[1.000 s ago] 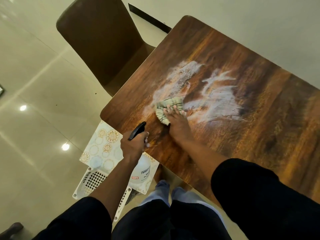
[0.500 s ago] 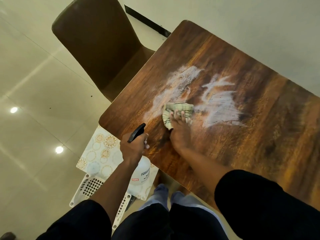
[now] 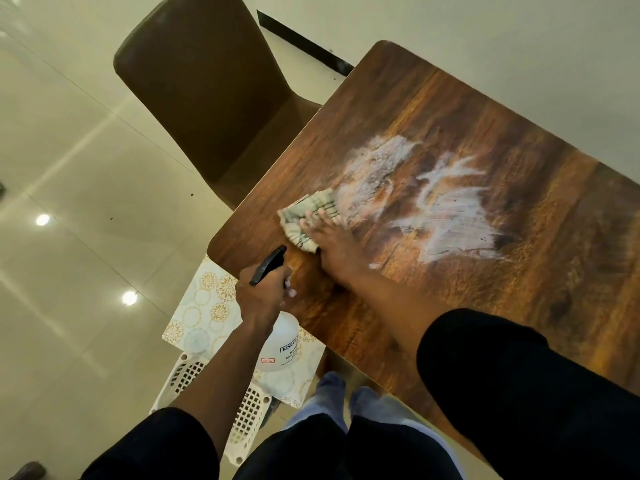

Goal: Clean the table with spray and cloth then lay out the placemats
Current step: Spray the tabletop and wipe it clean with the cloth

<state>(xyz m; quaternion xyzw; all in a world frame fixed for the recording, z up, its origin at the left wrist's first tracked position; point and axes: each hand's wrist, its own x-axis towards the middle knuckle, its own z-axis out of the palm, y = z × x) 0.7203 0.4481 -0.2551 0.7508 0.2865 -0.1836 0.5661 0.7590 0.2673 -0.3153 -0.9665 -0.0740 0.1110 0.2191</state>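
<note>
On the wooden counter (image 3: 519,323), near its left corner, the right hand (image 3: 332,244) lies flat with fingers (image 3: 320,220) straight, slightly spread, pressing a striped cloth (image 3: 306,216). White smeared foam (image 3: 446,216) streaks the surface just beyond the cloth. Left hand (image 3: 261,296) grips a spray bottle (image 3: 278,344) by its neck, fingers curled round it under the black trigger head (image 3: 268,265), off the counter's near edge. Bottle label partly legible: "KISSAN"; the rest too small. Below, patterned placemats (image 3: 207,306) lie on a white lattice basket (image 3: 246,420). Brown chair (image 3: 207,91) at far left.
</note>
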